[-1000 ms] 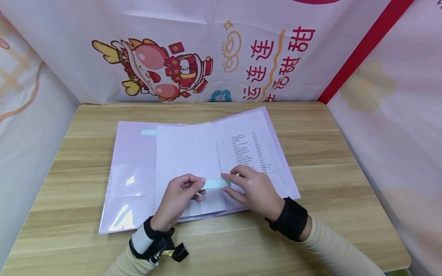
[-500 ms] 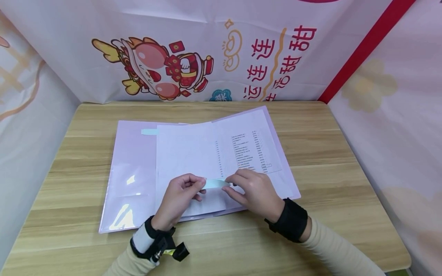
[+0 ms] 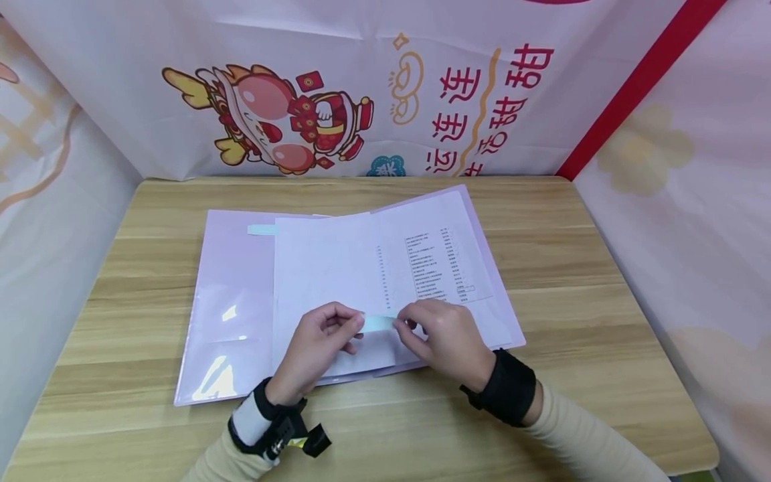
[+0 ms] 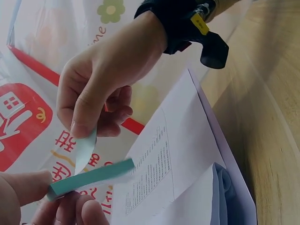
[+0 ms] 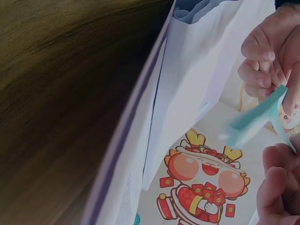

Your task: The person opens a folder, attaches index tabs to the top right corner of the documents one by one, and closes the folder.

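Observation:
Above the open folder, my left hand (image 3: 322, 335) pinches one end of a narrow pad of light-teal sticky notes (image 3: 376, 323). In the left wrist view the sticky-note pad (image 4: 93, 177) shows its thickness, with the thumb on top and fingers beneath. My right hand (image 3: 448, 335) pinches the free end of the top sticky note (image 4: 86, 152), which curves up off the pad while its other end meets the pad near the left thumb. The purple folder (image 3: 225, 288) lies open with white printed paper (image 3: 325, 268) over it. Another teal sticky note (image 3: 262, 229) sticks out at the paper's upper left edge.
A wooden table (image 3: 590, 348) carries the folder. Behind it hangs a white printed cloth (image 3: 337, 40) with a cartoon figure and red characters; more cloth hangs at both sides. The folder's right part and paper edges rise somewhat in the wrist views.
My right fingers have closed onto the free end of the top note, which bent up and is now drawn away from the pad. My left hand has barely moved.

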The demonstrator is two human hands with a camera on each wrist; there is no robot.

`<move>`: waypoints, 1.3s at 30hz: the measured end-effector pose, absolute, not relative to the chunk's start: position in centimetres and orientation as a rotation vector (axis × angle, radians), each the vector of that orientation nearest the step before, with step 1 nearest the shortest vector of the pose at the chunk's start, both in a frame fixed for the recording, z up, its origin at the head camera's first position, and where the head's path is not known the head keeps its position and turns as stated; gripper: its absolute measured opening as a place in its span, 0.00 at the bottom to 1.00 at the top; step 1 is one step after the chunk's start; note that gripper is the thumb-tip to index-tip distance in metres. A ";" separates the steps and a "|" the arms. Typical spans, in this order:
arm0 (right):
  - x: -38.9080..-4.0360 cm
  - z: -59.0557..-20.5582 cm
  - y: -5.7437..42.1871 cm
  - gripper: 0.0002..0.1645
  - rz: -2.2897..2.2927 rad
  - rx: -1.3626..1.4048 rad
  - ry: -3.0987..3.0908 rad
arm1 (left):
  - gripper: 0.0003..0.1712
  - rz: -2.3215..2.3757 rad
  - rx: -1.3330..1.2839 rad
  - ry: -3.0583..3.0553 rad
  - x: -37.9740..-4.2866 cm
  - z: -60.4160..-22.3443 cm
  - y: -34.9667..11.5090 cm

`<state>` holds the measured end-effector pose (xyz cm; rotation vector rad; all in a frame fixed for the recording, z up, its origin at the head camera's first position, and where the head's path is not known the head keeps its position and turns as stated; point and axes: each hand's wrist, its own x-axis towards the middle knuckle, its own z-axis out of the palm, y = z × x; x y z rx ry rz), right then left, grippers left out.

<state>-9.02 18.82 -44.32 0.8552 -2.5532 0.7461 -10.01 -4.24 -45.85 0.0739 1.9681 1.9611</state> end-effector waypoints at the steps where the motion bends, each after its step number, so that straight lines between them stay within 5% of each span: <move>1: -9.0 -44.3 18.8 0.03 0.756 0.848 -2.555 | 0.11 1.959 0.086 1.972 -10.0 -45.9 -4.2; 31: -8.7 -41.1 18.7 0.07 0.945 0.845 -2.566 | 0.14 1.750 0.563 2.205 -8.9 -46.5 -3.2; 39: -8.4 -40.5 18.5 0.07 1.004 0.893 -2.548 | 0.21 1.751 0.689 2.196 -8.9 -47.4 -2.6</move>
